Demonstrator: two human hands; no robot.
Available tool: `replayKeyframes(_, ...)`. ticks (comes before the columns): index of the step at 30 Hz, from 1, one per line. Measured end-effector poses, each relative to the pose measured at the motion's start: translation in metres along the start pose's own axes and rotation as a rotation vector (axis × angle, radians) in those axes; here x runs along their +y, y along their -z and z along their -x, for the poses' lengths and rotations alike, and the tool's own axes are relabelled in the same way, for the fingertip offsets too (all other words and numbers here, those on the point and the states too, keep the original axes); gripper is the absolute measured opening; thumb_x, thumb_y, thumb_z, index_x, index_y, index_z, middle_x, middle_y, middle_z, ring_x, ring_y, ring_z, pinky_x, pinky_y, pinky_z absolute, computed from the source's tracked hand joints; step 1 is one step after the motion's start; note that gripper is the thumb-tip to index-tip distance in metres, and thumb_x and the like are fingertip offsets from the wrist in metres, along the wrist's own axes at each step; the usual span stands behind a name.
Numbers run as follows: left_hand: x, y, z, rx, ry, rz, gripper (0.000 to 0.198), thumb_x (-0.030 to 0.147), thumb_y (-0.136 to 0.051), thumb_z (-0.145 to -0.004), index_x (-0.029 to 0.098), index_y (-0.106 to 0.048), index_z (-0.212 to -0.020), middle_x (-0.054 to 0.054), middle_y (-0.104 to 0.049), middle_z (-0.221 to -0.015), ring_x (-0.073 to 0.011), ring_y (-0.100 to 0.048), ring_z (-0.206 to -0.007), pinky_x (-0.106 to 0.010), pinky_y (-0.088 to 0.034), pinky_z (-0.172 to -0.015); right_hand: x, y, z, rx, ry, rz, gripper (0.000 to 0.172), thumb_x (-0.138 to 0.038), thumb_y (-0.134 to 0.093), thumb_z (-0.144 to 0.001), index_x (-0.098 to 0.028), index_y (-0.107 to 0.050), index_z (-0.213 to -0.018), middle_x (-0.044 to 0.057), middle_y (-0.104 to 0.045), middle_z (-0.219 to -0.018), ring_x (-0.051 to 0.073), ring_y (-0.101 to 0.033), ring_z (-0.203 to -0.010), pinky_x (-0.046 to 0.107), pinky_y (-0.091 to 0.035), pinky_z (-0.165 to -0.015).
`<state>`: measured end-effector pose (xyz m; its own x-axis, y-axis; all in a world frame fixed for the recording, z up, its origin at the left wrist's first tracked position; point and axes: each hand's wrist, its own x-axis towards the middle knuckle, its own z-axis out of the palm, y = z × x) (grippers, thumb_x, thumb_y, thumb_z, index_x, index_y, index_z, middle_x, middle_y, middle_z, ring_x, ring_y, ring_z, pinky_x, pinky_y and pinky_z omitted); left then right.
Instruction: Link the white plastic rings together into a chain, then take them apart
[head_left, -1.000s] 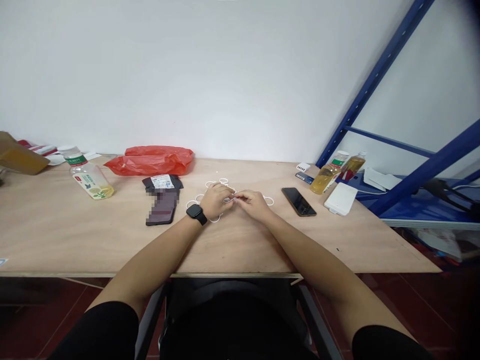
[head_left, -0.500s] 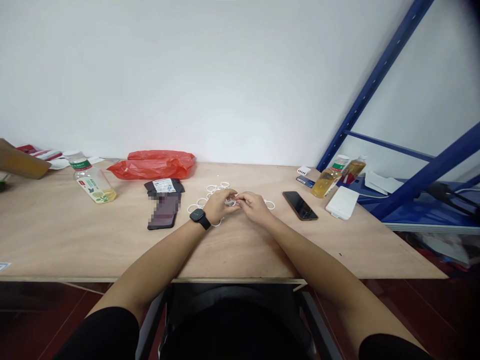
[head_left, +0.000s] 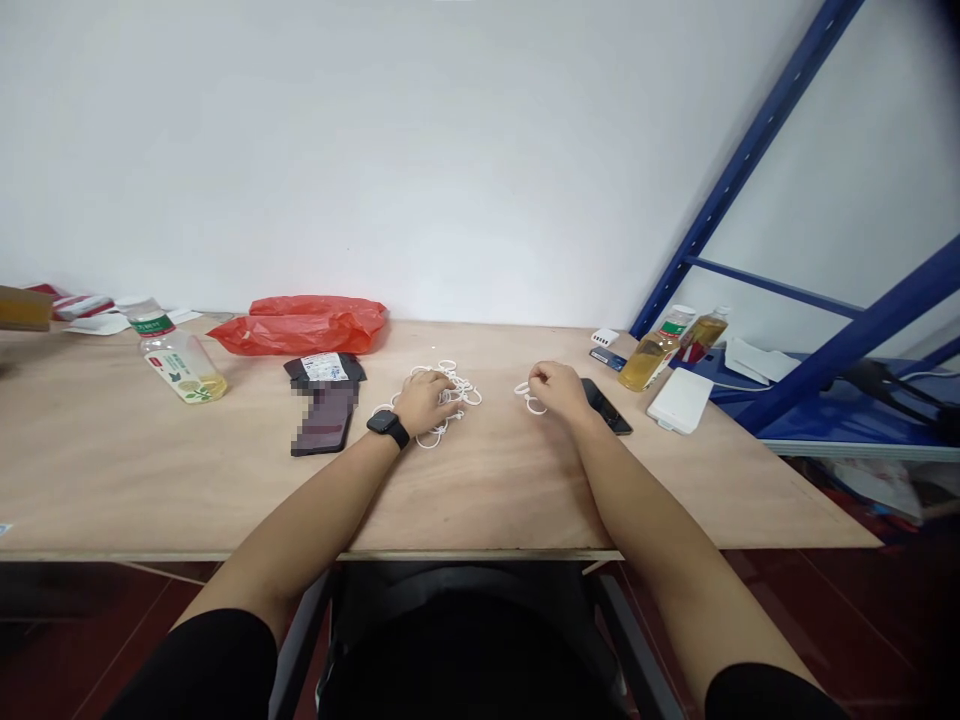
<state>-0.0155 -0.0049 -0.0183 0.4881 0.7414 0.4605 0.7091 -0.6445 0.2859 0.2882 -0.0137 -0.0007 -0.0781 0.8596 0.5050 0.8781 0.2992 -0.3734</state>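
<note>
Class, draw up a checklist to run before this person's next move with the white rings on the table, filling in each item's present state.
1. Left hand rests on the ring pile: ok.
2. Right hand grips one of the loose rings: cannot tell; its fingers are at them.
3. Hands apart, not crossing: ok.
4. Phone away from the right wrist: not ok, it lies right beside it.
5. Rings in the pile linked or separate: cannot tell, too small.
6. Bottle away from both hands: ok.

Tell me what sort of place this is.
Likely a makeshift workroom or storeroom: a bare plywood table, blue steel racking beside it, and a heap of small white rings being handled.
</note>
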Motion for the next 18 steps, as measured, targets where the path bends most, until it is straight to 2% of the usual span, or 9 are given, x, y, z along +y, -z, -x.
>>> replayKeyframes(2,0.001,0.000,0.000,-0.030,0.005,-0.011,0.039,0.054,-0.064,-0.084,0.023,-0.071,-0.107,-0.008,-0.066,-0.119,-0.0294,-0.057,-0.113,-0.047,-0.040,-0.099,-0.001,0.002,0.000,-0.018,0.031,0.017,0.015,-0.016,-0.054,-0.074,-0.020,-0.067,-0.067,0.005,-0.068,-0.076,0.019,-0.060,-0.074,0.029,-0.042,-0.068)
replayKeyframes(5,0.004,0.000,0.001,-0.065,0.009,-0.024,0.039,0.055,-0.063,-0.084,0.025,-0.070,-0.107,-0.007,-0.065,-0.121,-0.0295,-0.056,-0.115,-0.047,-0.038,-0.100,-0.017,-0.005,0.000,-0.033,0.099,0.048,0.016,-0.017,-0.055,-0.078,-0.019,-0.070,-0.072,0.006,-0.070,-0.083,0.020,-0.061,-0.086,0.030,-0.044,-0.080)
replayKeyframes(8,0.006,0.001,0.001,-0.092,0.005,-0.033,0.038,0.054,-0.063,-0.084,0.025,-0.070,-0.107,-0.007,-0.065,-0.122,-0.0297,-0.055,-0.116,-0.047,-0.037,-0.101,-0.041,-0.020,0.003,-0.092,0.204,0.067,0.024,-0.022,-0.052,-0.088,-0.018,-0.073,-0.098,0.008,-0.072,-0.100,0.022,-0.061,-0.097,0.033,-0.042,-0.091)
replayKeyframes(10,0.006,0.001,0.001,-0.093,0.002,-0.031,0.037,0.053,-0.064,-0.084,0.025,-0.070,-0.107,-0.008,-0.065,-0.122,-0.0296,-0.055,-0.116,-0.047,-0.037,-0.101,-0.056,-0.030,0.005,-0.209,0.315,0.097,0.030,-0.027,-0.051,-0.093,-0.020,-0.069,-0.117,0.009,-0.070,-0.112,0.023,-0.060,-0.103,0.035,-0.041,-0.095)
replayKeyframes(11,0.006,0.001,0.001,-0.088,0.001,-0.028,0.037,0.053,-0.063,-0.084,0.025,-0.070,-0.108,-0.008,-0.064,-0.122,-0.0295,-0.055,-0.116,-0.047,-0.036,-0.102,-0.062,-0.034,0.007,-0.271,0.353,0.118,0.031,-0.029,-0.053,-0.093,-0.022,-0.068,-0.119,0.009,-0.070,-0.112,0.023,-0.060,-0.104,0.035,-0.040,-0.095)
replayKeyframes(14,0.005,0.001,0.001,-0.070,-0.004,-0.023,0.038,0.053,-0.064,-0.084,0.024,-0.070,-0.109,-0.008,-0.065,-0.121,-0.0295,-0.055,-0.116,-0.048,-0.036,-0.102,-0.070,-0.041,0.009,-0.361,0.385,0.165,0.024,-0.029,-0.055,-0.094,-0.024,-0.072,-0.111,0.009,-0.070,-0.109,0.023,-0.060,-0.104,0.035,-0.041,-0.093)
replayKeyframes(18,0.004,0.000,0.001,-0.040,-0.025,-0.018,0.037,0.051,-0.064,-0.085,0.024,-0.070,-0.108,-0.008,-0.065,-0.121,-0.0293,-0.056,-0.115,-0.047,-0.037,-0.102,-0.062,-0.042,0.008,-0.346,0.354,0.124,0.019,-0.022,-0.056,-0.093,-0.020,-0.073,-0.100,0.009,-0.071,-0.104,0.022,-0.061,-0.101,0.035,-0.042,-0.093)
